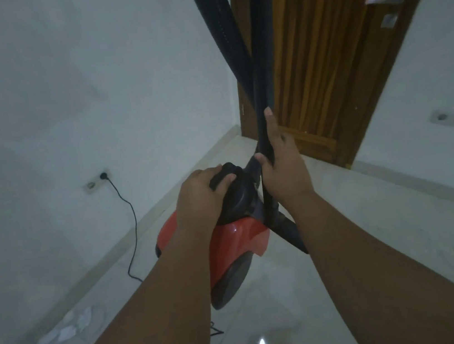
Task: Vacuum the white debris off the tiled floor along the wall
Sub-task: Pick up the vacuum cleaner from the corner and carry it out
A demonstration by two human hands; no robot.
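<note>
In the centre of the frame the black handle (217, 178) of the red vacuum cleaner (238, 237) is gripped by the left hand (200, 196), with the fingers curled around it. The black tube (263, 85) is clasped by the right hand (279, 161), the thumb laid along it. White debris (72, 324) is seen at the lower left on the tiled floor (375, 238), close beside the wall (65, 107)

Red canister vacuum (234, 235) is dead centre, brown wooden door (320, 56) behind it. White debris scraps (72, 324) lie on the pale tiled floor (389, 236) left, along the white wall (63, 92).
</note>
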